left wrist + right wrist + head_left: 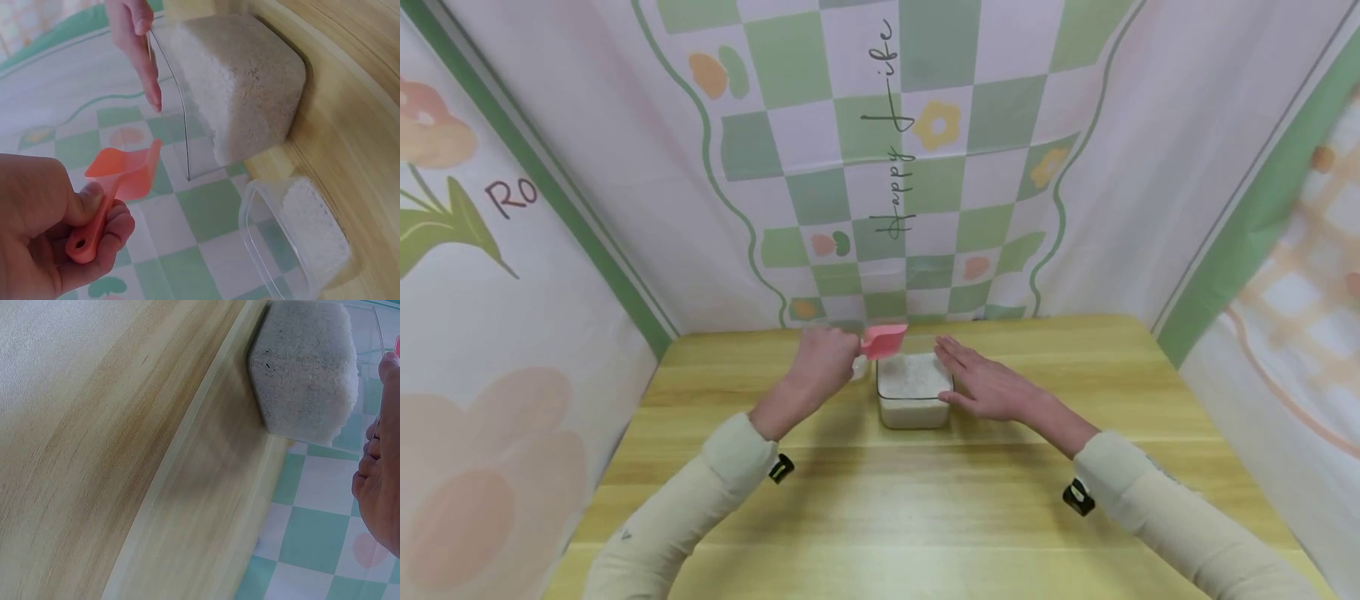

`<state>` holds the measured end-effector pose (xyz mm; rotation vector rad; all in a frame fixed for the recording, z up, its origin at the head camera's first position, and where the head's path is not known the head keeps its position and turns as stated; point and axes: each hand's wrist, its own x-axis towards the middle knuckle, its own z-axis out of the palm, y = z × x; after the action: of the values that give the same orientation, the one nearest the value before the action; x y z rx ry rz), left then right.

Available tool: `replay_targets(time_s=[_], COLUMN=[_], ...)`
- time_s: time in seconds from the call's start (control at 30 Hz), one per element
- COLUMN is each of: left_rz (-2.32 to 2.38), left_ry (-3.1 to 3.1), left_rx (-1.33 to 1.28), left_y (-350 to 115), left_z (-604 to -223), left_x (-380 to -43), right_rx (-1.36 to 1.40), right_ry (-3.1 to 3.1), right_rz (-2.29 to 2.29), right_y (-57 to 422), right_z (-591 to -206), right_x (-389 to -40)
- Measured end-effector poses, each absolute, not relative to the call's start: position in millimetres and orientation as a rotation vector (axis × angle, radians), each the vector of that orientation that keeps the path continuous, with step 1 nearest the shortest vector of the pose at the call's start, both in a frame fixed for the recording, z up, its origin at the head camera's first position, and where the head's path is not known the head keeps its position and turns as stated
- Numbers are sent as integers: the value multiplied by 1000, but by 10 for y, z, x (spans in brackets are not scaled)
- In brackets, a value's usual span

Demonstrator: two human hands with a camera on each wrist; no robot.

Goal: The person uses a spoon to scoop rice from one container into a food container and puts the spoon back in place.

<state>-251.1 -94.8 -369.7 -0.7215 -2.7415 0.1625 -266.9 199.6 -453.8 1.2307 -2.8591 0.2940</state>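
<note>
My left hand [823, 362] grips the handle of a pink scoop [125, 174], its thumb and curled fingers around it. The scoop is held above and to the left of a clear box of white rice [913, 412]; I see no rice in the part of its bowl that shows. My right hand [988, 387] rests at the right rim of this box with its fingers mostly straight. Beside the box, to its left, stands a small clear plastic tub [294, 231] with some white grains in it, mostly hidden behind my left hand in the head view.
Both containers stand on a light wooden table [880, 508], near its back edge. A green and white checked cloth [865, 192] hangs behind, and printed cloths [497, 333] flank the table at the sides.
</note>
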Motion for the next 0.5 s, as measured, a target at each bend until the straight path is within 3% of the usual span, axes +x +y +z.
replay_targets(time_s=[0.5], left_rz=[363], left_ry=[-2643], left_rx=[-790], left_y=[-549], left_z=[-3840], left_x=[-2578], right_rx=[1228], right_ry=[-2894], right_rz=[328], right_y=[1990], right_z=[-4460], right_x=[-2639])
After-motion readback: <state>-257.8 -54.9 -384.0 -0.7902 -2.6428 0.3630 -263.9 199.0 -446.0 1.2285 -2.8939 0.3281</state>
